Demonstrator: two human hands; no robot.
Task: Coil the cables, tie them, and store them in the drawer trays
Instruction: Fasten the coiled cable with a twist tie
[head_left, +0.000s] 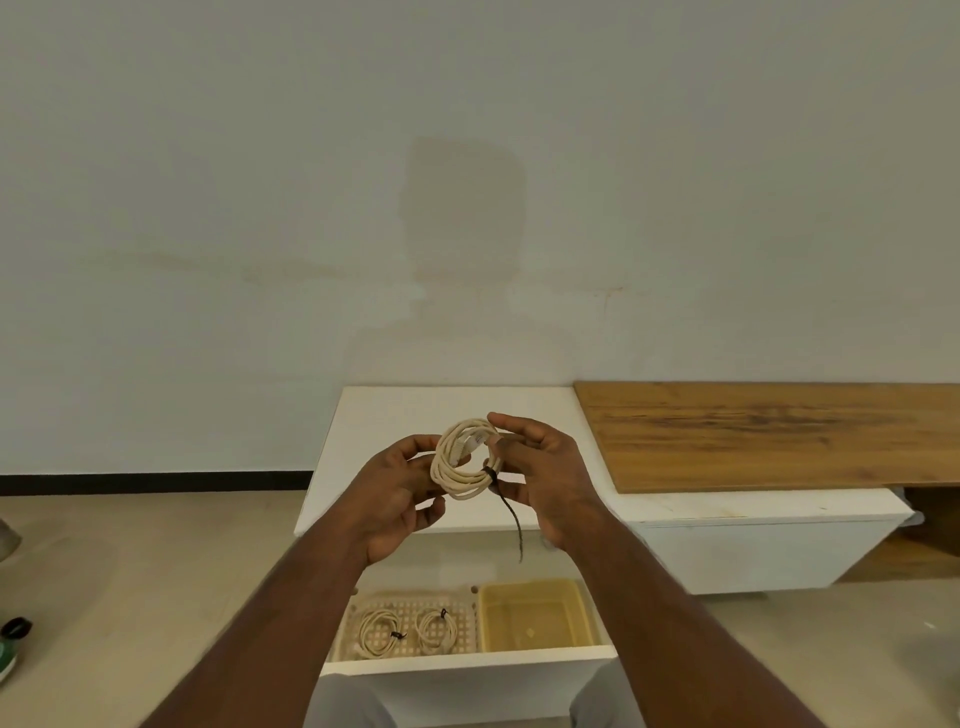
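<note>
Both hands hold a coiled cream cable above the open drawer: the left hand grips its left side, the right hand pinches the dark tie wrapped round it. Two tied coils lie in the perforated left tray, beside a yellow tray.

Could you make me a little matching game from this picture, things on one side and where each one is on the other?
Things:
1. coiled cable with a dark tie
2. two tied coils
3. yellow tray
4. wooden board

Places:
A. on the white cabinet, at the right
B. in the lattice tray in the drawer
C. between both hands, above the drawer
D. in the drawer, right of the lattice tray

Pairs: 1-C, 2-B, 3-D, 4-A
</note>
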